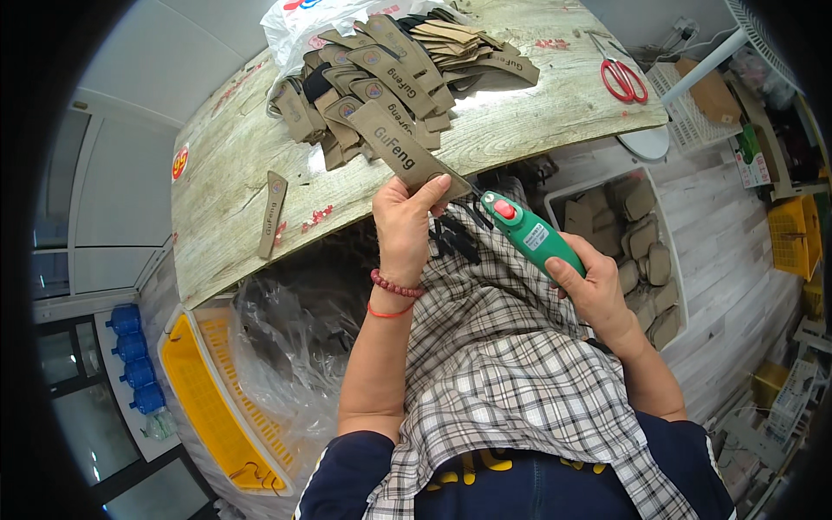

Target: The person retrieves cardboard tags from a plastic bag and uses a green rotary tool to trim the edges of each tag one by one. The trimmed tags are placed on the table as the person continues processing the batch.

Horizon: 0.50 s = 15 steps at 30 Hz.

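A brown fabric strap (392, 143) with dark printed lettering is pinched between the thumb and fingers of my left hand (409, 208), near the strap's lower end. My right hand (589, 282) is wrapped round a green handheld electric tool (530, 232) with a red button. The tool's narrow dark tip points at the strap's lower end, close beside my left thumb; whether they touch, I cannot tell. Behind the held strap, a heap of similar straps (381, 65) lies on the wooden table (234, 195). One single strap (273, 215) lies apart, near the table's front edge at the left.
Red-handled scissors (624, 80) lie at the table's right. A white plastic bag (290, 35) stands behind the heap. On the right, a white bin (681, 286) holds several brown fabric pieces. At the left are a yellow basket (195, 390) and clear plastic sheeting (290, 347).
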### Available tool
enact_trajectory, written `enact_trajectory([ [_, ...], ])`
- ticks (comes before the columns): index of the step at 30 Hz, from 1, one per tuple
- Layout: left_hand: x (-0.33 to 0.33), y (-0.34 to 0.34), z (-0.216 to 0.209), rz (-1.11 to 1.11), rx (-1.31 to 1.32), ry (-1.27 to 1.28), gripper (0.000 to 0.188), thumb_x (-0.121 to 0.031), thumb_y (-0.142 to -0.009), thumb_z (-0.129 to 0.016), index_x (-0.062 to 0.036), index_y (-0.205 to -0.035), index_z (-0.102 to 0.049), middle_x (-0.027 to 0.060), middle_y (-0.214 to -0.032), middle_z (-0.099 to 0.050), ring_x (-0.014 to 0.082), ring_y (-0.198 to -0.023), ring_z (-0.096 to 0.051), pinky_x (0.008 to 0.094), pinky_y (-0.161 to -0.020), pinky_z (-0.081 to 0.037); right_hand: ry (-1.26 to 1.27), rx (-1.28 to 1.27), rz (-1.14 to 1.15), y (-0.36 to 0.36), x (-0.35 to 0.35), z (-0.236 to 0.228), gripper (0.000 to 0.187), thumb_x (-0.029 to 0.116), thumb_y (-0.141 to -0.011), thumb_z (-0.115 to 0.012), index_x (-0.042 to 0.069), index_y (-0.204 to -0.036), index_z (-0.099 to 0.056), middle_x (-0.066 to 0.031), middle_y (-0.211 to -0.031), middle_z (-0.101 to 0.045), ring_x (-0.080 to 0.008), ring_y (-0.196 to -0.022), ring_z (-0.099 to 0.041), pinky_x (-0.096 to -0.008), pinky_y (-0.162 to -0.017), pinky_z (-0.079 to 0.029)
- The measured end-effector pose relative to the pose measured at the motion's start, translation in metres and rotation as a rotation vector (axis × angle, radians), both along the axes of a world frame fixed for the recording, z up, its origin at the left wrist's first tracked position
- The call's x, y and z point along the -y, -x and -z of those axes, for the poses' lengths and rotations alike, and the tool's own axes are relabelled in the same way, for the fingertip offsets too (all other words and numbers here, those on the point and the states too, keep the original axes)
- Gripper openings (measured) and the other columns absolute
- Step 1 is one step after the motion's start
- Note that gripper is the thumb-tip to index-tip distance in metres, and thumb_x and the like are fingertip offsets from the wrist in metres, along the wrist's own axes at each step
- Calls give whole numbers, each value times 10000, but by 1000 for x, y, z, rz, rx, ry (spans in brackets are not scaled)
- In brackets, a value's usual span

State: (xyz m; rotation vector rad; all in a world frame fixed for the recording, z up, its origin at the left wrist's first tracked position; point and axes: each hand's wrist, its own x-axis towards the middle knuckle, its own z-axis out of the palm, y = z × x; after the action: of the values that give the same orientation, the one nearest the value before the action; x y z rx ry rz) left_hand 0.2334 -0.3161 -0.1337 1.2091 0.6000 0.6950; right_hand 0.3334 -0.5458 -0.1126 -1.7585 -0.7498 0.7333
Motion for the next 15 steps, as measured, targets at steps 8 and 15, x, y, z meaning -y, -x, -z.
enact_trajectory([
  [8, 0, 2, -2, 70, -46, 12, 53, -42, -821, -657, 6, -843, -654, 58, -766, -667, 95, -610, -545, 230, -564, -431, -5, -74, -12, -2, -1, -2, 399, 314, -895, -634, 0, -1136, -583, -11, -688, -583, -54, -577, -520, -223, -527, -437],
  [15, 8, 2, -3, 115, -89, 56, 68, -53, -825, -657, 13, -841, -655, 49, -744, -657, 93, -603, -538, 232, -568, -429, -27, -92, -29, -6, -2, -1, 397, 309, -892, -637, 0, -1135, -585, -11, -702, -584, -53, -571, -521, -220, -520, -436],
])
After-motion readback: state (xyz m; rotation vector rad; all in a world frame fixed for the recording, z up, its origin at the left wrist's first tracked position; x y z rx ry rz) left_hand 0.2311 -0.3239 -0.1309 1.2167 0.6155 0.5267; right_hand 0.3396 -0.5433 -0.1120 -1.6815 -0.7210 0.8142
